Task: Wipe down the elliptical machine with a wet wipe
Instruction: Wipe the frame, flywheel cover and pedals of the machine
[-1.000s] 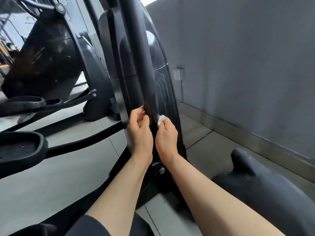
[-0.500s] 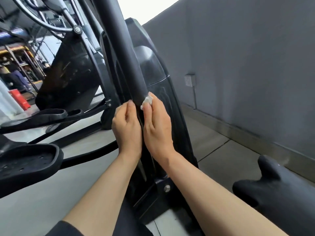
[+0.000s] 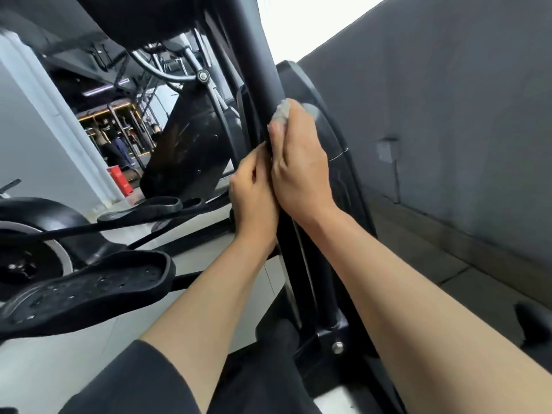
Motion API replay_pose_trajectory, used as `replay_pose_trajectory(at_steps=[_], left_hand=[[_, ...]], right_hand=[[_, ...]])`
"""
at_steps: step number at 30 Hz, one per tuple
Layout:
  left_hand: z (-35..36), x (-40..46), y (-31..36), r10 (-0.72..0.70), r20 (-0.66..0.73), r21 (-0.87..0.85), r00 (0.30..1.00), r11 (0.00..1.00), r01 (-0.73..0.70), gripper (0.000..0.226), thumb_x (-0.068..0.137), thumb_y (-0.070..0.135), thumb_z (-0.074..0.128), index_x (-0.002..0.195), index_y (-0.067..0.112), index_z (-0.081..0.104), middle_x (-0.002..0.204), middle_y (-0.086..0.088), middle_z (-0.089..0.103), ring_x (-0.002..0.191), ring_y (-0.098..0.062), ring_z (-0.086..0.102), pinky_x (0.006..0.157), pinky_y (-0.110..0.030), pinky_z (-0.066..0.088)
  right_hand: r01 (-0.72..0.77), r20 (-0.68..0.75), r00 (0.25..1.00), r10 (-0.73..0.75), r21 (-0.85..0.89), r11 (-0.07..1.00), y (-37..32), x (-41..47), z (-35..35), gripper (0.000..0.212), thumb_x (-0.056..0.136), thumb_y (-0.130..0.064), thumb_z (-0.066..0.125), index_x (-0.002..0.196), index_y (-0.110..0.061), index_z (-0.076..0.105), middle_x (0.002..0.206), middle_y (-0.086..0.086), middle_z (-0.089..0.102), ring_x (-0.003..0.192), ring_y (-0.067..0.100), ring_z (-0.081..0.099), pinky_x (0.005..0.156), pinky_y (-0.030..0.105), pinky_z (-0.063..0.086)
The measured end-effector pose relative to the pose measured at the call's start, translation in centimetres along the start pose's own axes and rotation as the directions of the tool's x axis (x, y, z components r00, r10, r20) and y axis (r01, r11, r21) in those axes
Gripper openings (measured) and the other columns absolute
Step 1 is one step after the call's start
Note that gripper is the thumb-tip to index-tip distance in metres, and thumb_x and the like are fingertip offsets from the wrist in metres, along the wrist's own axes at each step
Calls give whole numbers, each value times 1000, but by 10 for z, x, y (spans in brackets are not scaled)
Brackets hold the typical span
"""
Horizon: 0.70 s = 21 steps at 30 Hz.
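Nearest, a pedal juts in from the left, leaving bare floor between it and the arms. The left hand curls round the near side of the black post, probably to steady it. Just above, touching it, the right hand pinches a balled wipe against the post's right edge. Above the wipe the post runs clear. The shroud crowds the right; beyond stands a grey wall.

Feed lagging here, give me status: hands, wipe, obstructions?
Both hands on black upright bar. Right hand holds crumpled white wet wipe against it; left hand grips lower. Nothing blocking above.
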<state>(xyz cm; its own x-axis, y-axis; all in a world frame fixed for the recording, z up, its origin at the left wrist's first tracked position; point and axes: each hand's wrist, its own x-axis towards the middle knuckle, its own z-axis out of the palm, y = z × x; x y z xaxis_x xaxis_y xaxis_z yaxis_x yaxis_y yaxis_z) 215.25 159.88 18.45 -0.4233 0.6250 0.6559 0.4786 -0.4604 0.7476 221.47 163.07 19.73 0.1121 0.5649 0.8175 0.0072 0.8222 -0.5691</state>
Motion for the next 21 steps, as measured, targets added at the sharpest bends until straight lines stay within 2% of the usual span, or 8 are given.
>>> replay_pose_trajectory(at_steps=[1,3,6,10,12,16,19,21], left_hand=[[-1,1,0,-19,-10,-21,1000,1000,18,31,99,29,47,106,9,69,102,-7,72,93,-15,65,87,-40,52],[-2,-3,-2,-46,14,-31,999,998,46,37,96,36,44,112,14,69,106,-2,72,102,-12,65,95,-42,51],[-4,-24,-16,-52,99,-36,994,998,56,35,102,30,42,130,23,62,124,6,67,120,-7,58,107,-39,44],[-5,-59,-45,-211,139,2,968,977,213,32,102,19,45,127,25,63,122,10,67,117,-4,59,107,-34,44],[-6,-80,-62,-334,176,67,926,943,327,35,99,12,46,120,30,67,116,11,69,114,-6,61,105,-35,47],[-7,-121,-82,-545,246,182,802,838,514,45,95,6,48,100,47,66,103,14,71,107,-9,64,95,-28,51],[-10,-145,-92,-627,279,204,728,779,593,50,94,-4,41,114,35,64,105,11,70,108,-12,63,90,-23,50],[-11,-151,-103,-695,231,234,681,719,654,50,94,-5,39,128,24,60,117,1,67,112,-18,62,95,-29,50]], right_hand=[[-2,9,1000,2,-1,1000,4,-8,-3,26,103,-30,32,112,-12,50,95,-2,49,81,13,48,70,21,39],[-59,37,998,58,9,998,21,-40,-11,29,105,-34,31,113,-14,50,97,-4,52,81,12,52,68,18,39],[-149,76,986,151,-30,988,53,-100,-19,21,104,-34,30,102,-21,46,89,-4,50,75,11,50,66,25,42],[-228,153,958,244,-113,967,75,-143,-29,17,102,-36,30,88,-30,38,82,-11,43,70,9,44,65,24,38],[-316,228,912,340,-135,939,80,-161,-39,16,102,-36,32,89,-30,39,84,-11,46,69,7,45,66,24,39],[-494,385,721,577,-299,817,91,-202,-58,16,103,-36,35,98,-23,44,87,-7,55,71,7,49,71,30,39],[-548,417,670,614,-279,788,90,-201,-64,16,103,-25,40,109,-15,51,92,1,61,79,15,57,71,30,44],[-593,411,668,620,-208,778,87,-190,-66,21,102,-15,45,120,-11,53,99,5,63,83,11,60,63,16,48]])
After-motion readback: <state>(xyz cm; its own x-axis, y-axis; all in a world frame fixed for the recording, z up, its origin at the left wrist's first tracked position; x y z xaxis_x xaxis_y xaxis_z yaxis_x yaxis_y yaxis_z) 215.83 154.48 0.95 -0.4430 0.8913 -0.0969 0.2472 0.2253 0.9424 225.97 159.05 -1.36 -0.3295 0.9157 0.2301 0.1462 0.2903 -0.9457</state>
